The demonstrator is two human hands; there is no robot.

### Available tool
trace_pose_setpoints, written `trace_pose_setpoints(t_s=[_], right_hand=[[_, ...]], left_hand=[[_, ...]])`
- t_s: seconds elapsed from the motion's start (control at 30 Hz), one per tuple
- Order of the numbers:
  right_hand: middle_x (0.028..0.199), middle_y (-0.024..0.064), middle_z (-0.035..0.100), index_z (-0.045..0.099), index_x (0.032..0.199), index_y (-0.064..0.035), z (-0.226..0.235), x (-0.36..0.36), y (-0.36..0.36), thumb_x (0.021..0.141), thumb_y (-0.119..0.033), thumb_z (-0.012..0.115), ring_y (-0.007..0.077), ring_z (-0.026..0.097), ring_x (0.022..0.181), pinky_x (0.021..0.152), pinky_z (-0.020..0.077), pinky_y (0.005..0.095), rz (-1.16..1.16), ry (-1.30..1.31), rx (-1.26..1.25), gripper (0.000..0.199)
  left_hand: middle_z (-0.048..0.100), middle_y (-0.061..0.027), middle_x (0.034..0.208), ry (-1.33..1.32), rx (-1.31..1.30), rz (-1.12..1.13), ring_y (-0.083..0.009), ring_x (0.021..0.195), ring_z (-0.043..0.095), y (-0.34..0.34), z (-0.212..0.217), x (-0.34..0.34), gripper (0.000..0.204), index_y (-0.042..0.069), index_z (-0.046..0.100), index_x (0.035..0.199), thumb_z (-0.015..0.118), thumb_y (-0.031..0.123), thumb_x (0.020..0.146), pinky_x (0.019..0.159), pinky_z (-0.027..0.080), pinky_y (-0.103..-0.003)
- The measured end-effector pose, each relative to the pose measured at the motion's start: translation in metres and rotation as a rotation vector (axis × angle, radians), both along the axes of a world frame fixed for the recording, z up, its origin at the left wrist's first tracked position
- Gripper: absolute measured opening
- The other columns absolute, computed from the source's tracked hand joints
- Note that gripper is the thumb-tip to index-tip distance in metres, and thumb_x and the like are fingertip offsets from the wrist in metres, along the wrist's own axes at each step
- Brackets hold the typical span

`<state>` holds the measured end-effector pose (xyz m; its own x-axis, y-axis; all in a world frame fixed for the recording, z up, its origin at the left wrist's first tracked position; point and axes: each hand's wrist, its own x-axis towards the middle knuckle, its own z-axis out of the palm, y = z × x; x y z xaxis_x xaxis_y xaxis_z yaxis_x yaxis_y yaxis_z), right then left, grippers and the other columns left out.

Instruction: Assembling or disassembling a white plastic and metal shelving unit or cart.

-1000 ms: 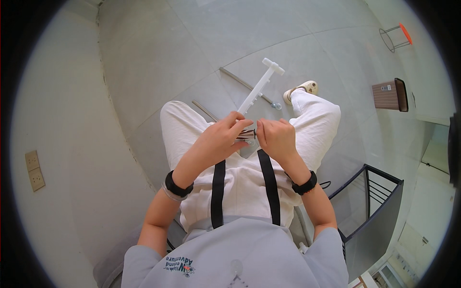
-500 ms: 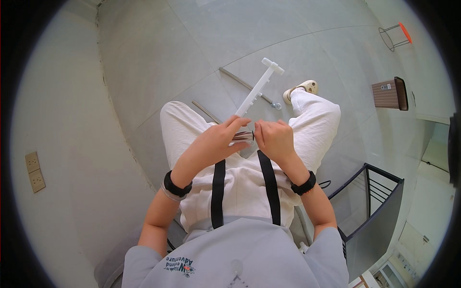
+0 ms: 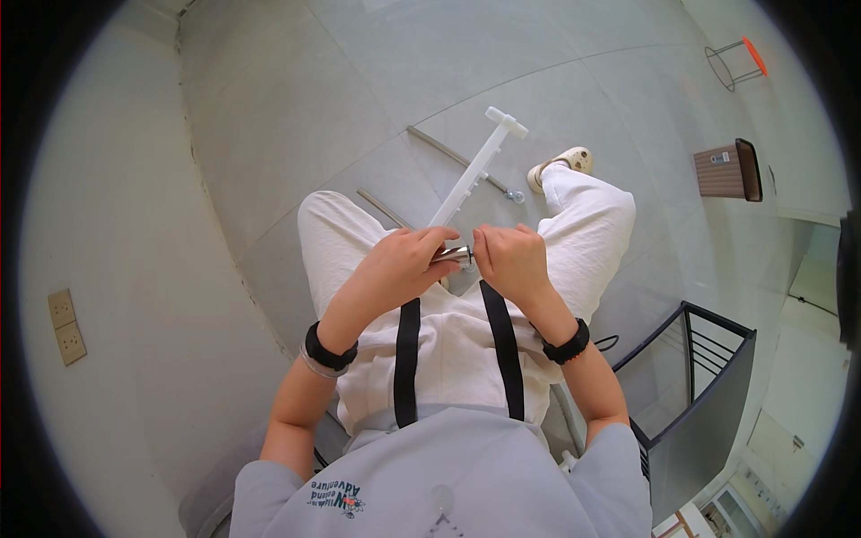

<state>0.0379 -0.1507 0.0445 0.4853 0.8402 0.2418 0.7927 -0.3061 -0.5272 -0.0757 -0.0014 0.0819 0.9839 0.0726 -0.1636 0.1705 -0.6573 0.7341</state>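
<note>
Above my lap, my left hand [image 3: 402,262] is closed around a short shiny metal tube [image 3: 456,255], fingers over its far side and thumb on the near side. A dark ring shows at the tube's right end. Against that end, my right hand [image 3: 513,260] is curled shut; whatever its fingers pinch is hidden behind them. Just beyond my hands, a white plastic bar [image 3: 468,186] with small pegs and a crosspiece at its far end slants between my legs.
On the grey tiled floor lie a metal rod [image 3: 444,151] with a clear wheel [image 3: 514,196] at its end and a second metal rod [image 3: 384,208]. A brown ribbed bin [image 3: 722,173], an orange-topped stool [image 3: 755,56] and a black-framed rack [image 3: 708,386] stand to the right. A white wall [image 3: 126,224] rises on the left.
My left hand's fingers have come down and curled more tightly around the tube, having been raised and more extended. My right hand stays at the tube's end, almost unmoved.
</note>
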Motion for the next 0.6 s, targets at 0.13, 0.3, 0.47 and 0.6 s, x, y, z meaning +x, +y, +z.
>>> trace_pose_setpoints(t_s=[0.13,0.3,0.47,0.6], right_hand=[[0.050,0.0080,0.051,0.052,0.063,-0.0067,0.000,0.001,-0.001,0.084,-0.015,0.051,0.0269,0.049,0.045,0.048,0.0370,0.0354,-0.009,-0.023,0.002,0.023],[0.052,0.0090,0.051,0.050,0.063,-0.0061,0.001,0.001,-0.001,0.084,-0.014,0.050,0.0284,0.049,0.047,0.049,0.0363,0.0363,-0.017,0.007,-0.040,0.022],[0.052,0.0089,0.051,0.050,0.063,-0.0064,-0.006,0.001,-0.001,0.085,-0.015,0.050,0.0284,0.049,0.047,0.049,0.0361,0.0366,-0.012,-0.004,-0.024,0.023],[0.052,0.0089,0.051,0.050,0.063,-0.0066,-0.005,-0.001,-0.002,0.085,-0.015,0.050,0.0286,0.049,0.047,0.049,0.0363,0.0368,-0.026,0.001,-0.042,0.023]], left_hand=[[0.060,-0.0120,0.087,-0.020,-0.004,0.025,-0.0303,0.074,0.059,-0.004,-0.008,-0.001,0.031,0.004,0.053,0.102,0.066,0.017,0.077,0.067,0.046,-0.038],[0.061,-0.0145,0.089,-0.032,-0.048,-0.004,-0.0313,0.078,0.059,-0.005,-0.007,-0.002,0.028,0.003,0.053,0.105,0.061,0.015,0.081,0.072,0.046,-0.038],[0.059,-0.0135,0.094,0.095,-0.002,-0.010,-0.0298,0.085,0.059,-0.004,-0.007,-0.002,0.034,0.003,0.051,0.108,0.064,0.012,0.078,0.077,0.046,-0.036],[0.059,-0.0121,0.087,-0.098,0.078,0.001,-0.0287,0.081,0.057,-0.007,-0.009,-0.001,0.033,0.004,0.052,0.106,0.065,0.016,0.078,0.074,0.045,-0.037]])
